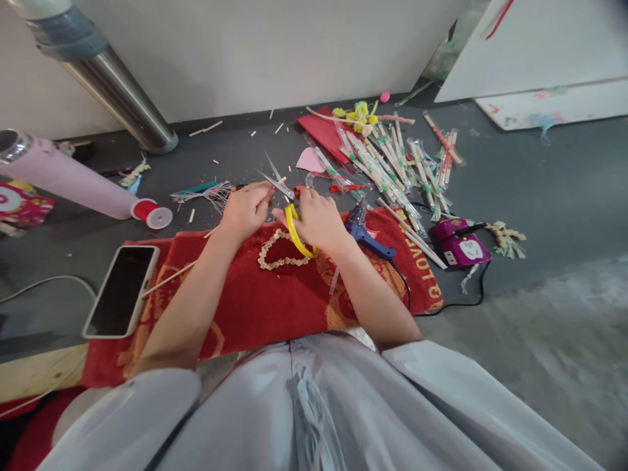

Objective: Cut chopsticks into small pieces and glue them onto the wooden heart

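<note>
Gold capital letters run along the right edge of the red cloth [294, 307], right of centre in the frame. They read roughly "LOVE", with the rest cut off. Nothing else is legible.

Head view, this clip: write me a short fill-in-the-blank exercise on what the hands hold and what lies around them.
1. The right hand holds scissors with ____ handles.
2. The heart-shaped bead string lies on a ____ cloth.
3. The phone lies at the cloth's ____ end, screen dark.
4. The blue glue gun lies just beside the ____ hand, away from the left hand.

Missing words: yellow; red; left; right
</note>
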Tool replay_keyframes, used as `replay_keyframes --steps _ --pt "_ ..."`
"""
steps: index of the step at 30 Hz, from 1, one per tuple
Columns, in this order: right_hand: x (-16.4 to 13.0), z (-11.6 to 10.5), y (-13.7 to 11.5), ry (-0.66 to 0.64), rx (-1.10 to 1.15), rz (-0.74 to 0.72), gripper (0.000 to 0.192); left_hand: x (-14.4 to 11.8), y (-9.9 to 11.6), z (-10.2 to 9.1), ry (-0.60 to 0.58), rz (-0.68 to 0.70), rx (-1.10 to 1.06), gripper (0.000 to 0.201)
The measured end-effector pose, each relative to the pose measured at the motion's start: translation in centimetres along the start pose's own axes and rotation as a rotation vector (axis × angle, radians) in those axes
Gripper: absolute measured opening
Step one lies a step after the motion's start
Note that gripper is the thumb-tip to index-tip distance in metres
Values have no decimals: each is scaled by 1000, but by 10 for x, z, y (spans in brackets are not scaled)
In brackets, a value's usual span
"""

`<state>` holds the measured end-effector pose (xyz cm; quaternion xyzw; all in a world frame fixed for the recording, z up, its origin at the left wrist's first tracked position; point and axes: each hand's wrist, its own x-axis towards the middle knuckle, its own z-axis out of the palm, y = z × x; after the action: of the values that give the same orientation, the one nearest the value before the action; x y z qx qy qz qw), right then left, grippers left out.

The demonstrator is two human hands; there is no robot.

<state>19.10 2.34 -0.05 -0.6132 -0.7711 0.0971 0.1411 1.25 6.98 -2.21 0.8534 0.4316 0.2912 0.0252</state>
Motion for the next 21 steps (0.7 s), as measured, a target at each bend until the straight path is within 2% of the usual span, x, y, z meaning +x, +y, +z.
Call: replay_keyframes --steps 12,21 --pt "3 -4 -8 -46 -15 67 64 -4 -6 4 16 -8 117 31" --pt "4 -6 -4 -72 -1 7 63 -7 -14 4 30 19 123 30"
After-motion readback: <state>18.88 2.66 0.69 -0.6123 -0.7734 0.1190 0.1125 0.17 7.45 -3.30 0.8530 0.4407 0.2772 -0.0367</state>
